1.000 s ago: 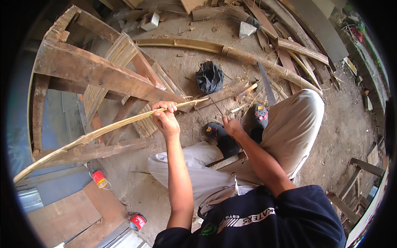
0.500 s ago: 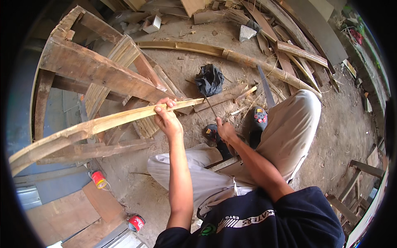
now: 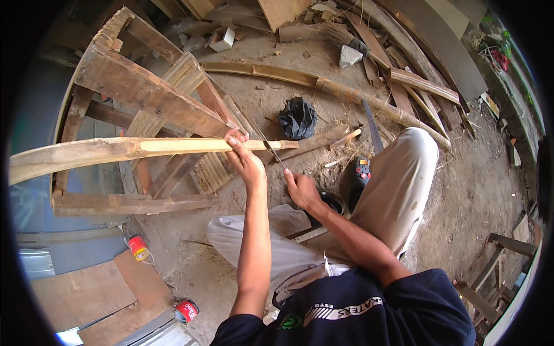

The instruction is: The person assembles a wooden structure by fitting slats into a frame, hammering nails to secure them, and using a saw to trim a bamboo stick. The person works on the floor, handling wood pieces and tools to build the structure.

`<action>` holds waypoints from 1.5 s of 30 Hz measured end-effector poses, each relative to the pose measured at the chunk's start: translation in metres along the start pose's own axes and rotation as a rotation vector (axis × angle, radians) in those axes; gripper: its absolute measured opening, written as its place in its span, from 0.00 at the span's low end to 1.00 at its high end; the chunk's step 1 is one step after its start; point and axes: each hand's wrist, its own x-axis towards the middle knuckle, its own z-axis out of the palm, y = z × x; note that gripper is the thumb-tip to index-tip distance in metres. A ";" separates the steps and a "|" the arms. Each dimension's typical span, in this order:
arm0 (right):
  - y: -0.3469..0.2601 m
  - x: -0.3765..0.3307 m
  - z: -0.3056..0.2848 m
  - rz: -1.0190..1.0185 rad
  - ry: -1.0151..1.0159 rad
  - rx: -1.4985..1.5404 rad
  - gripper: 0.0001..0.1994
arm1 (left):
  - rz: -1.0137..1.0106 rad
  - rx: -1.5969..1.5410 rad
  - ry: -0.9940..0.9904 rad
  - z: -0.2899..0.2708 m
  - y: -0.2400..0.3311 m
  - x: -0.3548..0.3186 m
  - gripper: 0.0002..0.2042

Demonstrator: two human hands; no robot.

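A long split bamboo strip [image 3: 184, 146] reaches from the far left edge to just past my left hand [image 3: 247, 158]. My left hand is closed round it close to its right end. My right hand [image 3: 302, 189] is closed on the handle of a long, thin knife [image 3: 276, 154], seen nearly edge-on. The knife's blade slants up and left across the strip, right beside my left fingers. Most of the handle is hidden in my fist. A crumpled black plastic bag [image 3: 298, 118] lies on the ground just beyond the strip's end.
A wooden frame [image 3: 150, 89] stands at the left, under the strip. A bamboo pole [image 3: 346, 89] lies across the far ground. Near my right knee is a saw blade [image 3: 373, 127]. Scrap boards [image 3: 404, 92] pile up at the far right. Two red cans [image 3: 138, 249] are at lower left.
My right hand has moved left and slightly down, and the knife now crosses the strip near my left hand. The strip's left part has swung up, leaving it more level.
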 end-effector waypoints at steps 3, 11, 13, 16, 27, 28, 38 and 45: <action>0.006 -0.002 0.006 0.029 0.008 0.024 0.35 | -0.106 -0.086 0.040 -0.003 0.008 0.001 0.24; 0.022 0.009 0.003 0.180 -0.046 -0.029 0.36 | 0.240 -0.267 0.052 -0.006 0.075 0.040 0.36; 0.022 0.008 0.001 0.166 -0.056 -0.012 0.36 | 0.107 -0.319 0.046 -0.006 0.085 0.048 0.36; 0.021 0.006 0.000 0.150 -0.053 -0.016 0.36 | 0.109 -0.319 0.046 0.004 0.085 0.054 0.32; 0.014 0.004 -0.002 0.143 -0.064 -0.013 0.36 | 0.142 -0.229 0.035 0.035 0.093 0.040 0.29; 0.014 0.004 -0.002 0.116 -0.068 -0.003 0.36 | 0.178 -0.221 0.028 0.035 0.094 0.040 0.29; -0.018 0.009 -0.012 0.001 0.040 0.219 0.33 | 0.204 -0.253 -0.069 0.028 0.077 0.069 0.30; -0.013 -0.002 -0.007 -0.148 0.107 0.055 0.30 | 0.264 -0.170 -0.083 0.040 0.072 0.067 0.30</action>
